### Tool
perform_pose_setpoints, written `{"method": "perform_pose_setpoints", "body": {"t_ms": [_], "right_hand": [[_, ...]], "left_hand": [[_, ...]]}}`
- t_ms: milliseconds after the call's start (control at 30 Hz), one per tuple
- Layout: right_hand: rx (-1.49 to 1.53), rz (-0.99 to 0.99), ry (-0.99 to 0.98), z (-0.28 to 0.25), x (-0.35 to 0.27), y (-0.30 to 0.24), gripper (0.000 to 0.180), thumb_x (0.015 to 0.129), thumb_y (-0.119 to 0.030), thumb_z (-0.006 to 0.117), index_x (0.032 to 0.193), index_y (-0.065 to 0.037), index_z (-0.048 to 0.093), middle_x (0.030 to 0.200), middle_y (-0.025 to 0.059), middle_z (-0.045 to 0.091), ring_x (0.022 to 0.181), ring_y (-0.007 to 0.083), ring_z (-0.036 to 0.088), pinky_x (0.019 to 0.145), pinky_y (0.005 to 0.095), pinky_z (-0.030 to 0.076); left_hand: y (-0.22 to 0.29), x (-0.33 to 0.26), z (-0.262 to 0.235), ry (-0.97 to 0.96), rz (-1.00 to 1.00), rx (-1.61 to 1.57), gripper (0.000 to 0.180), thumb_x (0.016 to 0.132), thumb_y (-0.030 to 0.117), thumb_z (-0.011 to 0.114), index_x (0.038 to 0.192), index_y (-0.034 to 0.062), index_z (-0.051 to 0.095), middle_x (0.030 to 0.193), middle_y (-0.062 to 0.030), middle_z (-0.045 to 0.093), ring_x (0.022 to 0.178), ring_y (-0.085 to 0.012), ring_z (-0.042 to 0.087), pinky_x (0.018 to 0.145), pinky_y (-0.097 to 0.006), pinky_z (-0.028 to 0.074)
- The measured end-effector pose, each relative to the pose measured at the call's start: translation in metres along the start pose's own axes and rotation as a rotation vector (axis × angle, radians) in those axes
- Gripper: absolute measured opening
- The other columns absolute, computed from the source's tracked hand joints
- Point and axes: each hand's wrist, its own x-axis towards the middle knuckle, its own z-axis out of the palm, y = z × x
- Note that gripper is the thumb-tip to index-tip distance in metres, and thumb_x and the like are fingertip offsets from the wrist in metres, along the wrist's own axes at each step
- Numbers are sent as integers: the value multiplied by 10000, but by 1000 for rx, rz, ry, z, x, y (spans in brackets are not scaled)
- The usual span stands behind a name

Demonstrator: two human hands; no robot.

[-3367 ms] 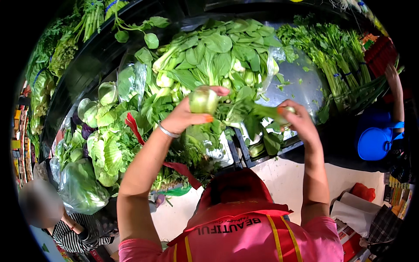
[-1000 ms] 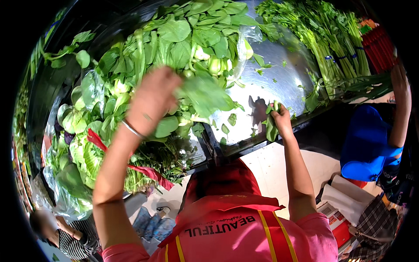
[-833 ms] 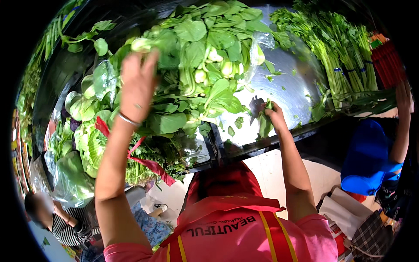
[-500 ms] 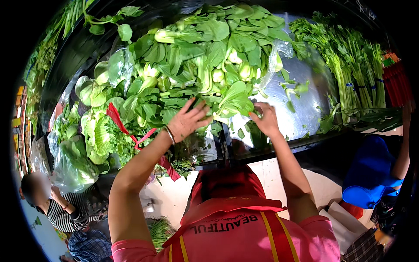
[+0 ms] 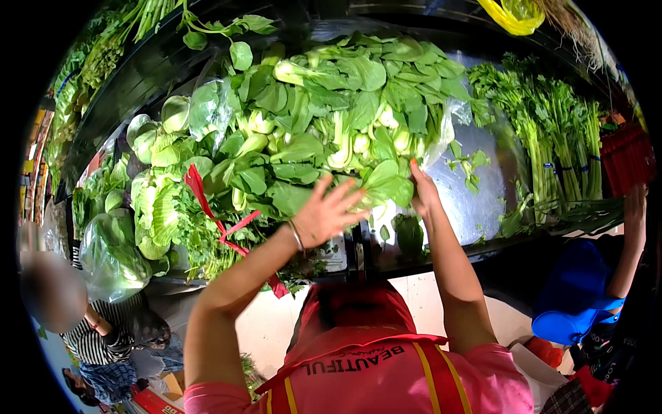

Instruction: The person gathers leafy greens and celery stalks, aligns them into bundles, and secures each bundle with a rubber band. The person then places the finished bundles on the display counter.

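Observation:
A heap of bok choy (image 5: 365, 72) fills the middle of a metal display tray (image 5: 483, 200). At its near edge, my left hand (image 5: 329, 212) lies with fingers spread over the front leaves, apparently touching them. A broad bright leaf of a bok choy plant (image 5: 388, 183) shows between my two hands. Against that leaf's right side stands my right hand (image 5: 425, 190), fingers stretched upward and seen edge-on. Neither hand is closed around a plant. Part of the front row of stems is hidden behind my left hand.
Bunched celery (image 5: 562, 159) stands at the right. Lettuce (image 5: 155, 207), bagged greens (image 5: 114, 252) and a red ribbon (image 5: 207, 203) lie at the left. A black tray edge (image 5: 476, 255) runs before me. One person in stripes (image 5: 103, 345) is at left, another with a blue bag (image 5: 572, 290) at right.
My left hand has shifted right along the heap's front edge. My right hand has turned from curled fingers to a straight, upright pose against the leaves. The whole view has shifted slightly.

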Motion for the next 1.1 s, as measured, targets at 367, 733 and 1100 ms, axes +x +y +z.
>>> {"method": "perform_pose_setpoints", "body": {"t_ms": [367, 733, 1100], "right_hand": [[168, -131, -151, 32, -57, -26, 308, 884, -390, 518, 826, -88, 522, 653, 2, 524, 599, 135, 508, 667, 247, 463], [192, -288, -271, 162, -64, -124, 217, 833, -199, 620, 822, -23, 493, 635, 61, 536, 515, 132, 509, 474, 208, 462], [439, -129, -558, 154, 7, -134, 248, 840, -181, 603, 660, -36, 514, 647, 88, 563, 623, 174, 534, 626, 276, 476]], "left_hand": [[-118, 15, -29, 337, -176, -277, 446, 630, -19, 649, 1036, 102, 508, 1157, -146, 446, 947, -273, 491, 810, -367, 434], [-46, -33, -63, 574, -352, -357, 568, 695, 39, 650, 1215, 39, 422, 1187, -184, 414, 1071, -335, 420, 929, -418, 360], [-2, -43, -2, -701, -60, 233, 462, 797, 268, 482, 1220, 83, 484, 1299, -92, 404, 1289, -275, 258, 1097, -463, 98]]}}
